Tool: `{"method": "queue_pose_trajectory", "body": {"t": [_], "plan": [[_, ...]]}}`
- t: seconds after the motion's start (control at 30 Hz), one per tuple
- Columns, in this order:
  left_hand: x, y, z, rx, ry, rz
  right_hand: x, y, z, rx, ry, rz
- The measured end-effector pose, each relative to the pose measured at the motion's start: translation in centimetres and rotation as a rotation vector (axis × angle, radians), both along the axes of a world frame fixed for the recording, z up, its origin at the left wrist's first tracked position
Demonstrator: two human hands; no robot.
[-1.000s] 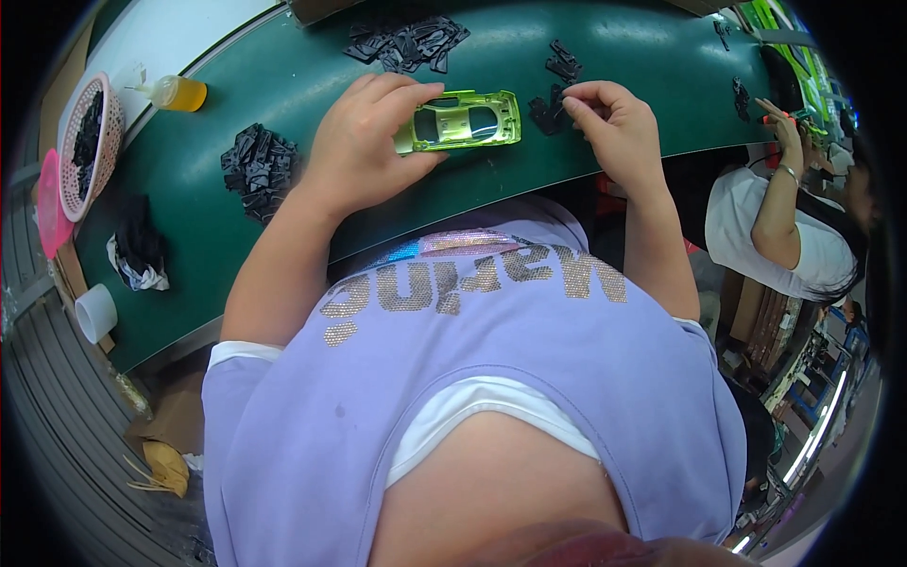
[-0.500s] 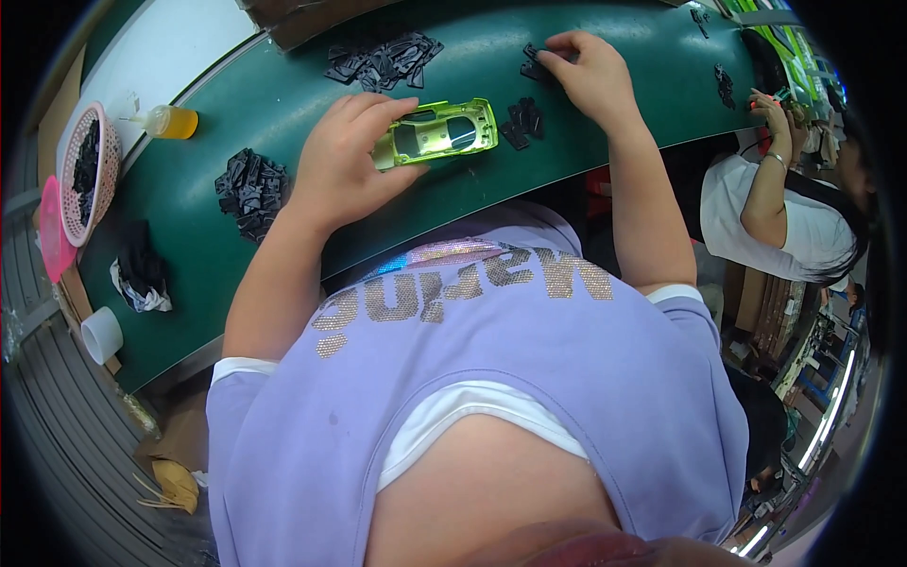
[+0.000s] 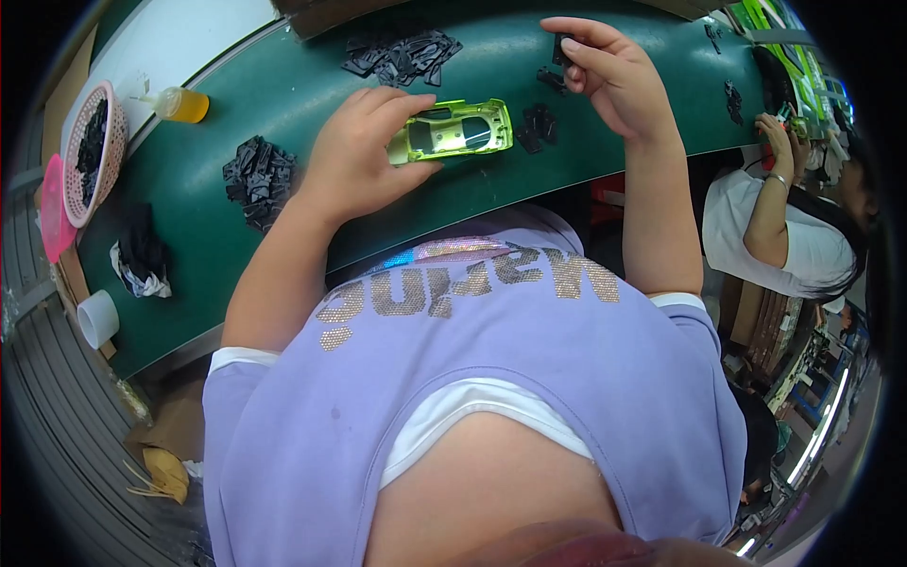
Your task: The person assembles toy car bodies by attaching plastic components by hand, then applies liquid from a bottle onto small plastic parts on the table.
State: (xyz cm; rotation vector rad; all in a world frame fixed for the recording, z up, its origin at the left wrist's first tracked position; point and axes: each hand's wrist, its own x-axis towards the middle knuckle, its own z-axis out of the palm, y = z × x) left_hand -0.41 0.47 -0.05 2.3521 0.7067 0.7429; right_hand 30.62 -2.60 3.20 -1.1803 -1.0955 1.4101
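Note:
A shiny green toy car body (image 3: pixel 463 132) lies on the green tabletop, its near and far sides gripped between the thumb and fingers of my left hand (image 3: pixel 364 151). Raised over the table to the right, my right hand (image 3: pixel 619 80) pinches a small black plastic part (image 3: pixel 561 49) between thumb and fingers. Below that hand rest another black part (image 3: pixel 552 80) and a little cluster of black parts (image 3: pixel 538 128). Beyond the car spreads a pile of flat black pieces (image 3: pixel 404 59). A second black heap (image 3: pixel 259 180) sits left of my left forearm.
At the left stand a pink basket (image 3: pixel 115 142) of black parts, a bottle of yellow liquid (image 3: pixel 181 105), a dark cloth (image 3: pixel 140 255) and a white cup (image 3: pixel 98 318). A cardboard box (image 3: pixel 331 14) borders the far edge. Another person (image 3: pixel 770 217) works at the right.
My right hand has lifted off the table with a black part in its fingers. My left hand still holds the toy car body. The whole view has shifted slightly.

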Motion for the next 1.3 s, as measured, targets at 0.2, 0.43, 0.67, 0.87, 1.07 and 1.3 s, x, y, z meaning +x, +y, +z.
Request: {"method": "queue_pose_trajectory", "body": {"t": [0.2, 0.43, 0.67, 0.87, 1.07, 1.3], "plan": [[0.1, 0.0, -0.5, 0.078, 0.003, 0.016, -5.6, -2.8, 1.1, -0.008, -0.002, 0.034], [0.4, -0.2, -0.4, 0.181, -0.048, -0.012, -10.5, -4.2, 0.0, 0.388, -0.790, 0.104], [0.4, -0.2, -0.7, 0.181, -0.047, -0.018, -10.8, -4.2, -0.8, 0.492, -0.934, 0.179], [0.3, -0.2, -0.7, 0.156, -0.058, -0.020, -10.4, -3.8, -0.5, 0.526, -1.030, 0.239], [0.3, -0.2, -0.7, 0.149, -0.060, -0.024, -10.2, -3.5, -0.2, 0.607, -1.102, 0.314], [0.3, -0.3, -0.7, 0.132, -0.065, -0.040, -10.4, -3.1, -0.2, 0.622, -1.098, 0.448]]}}
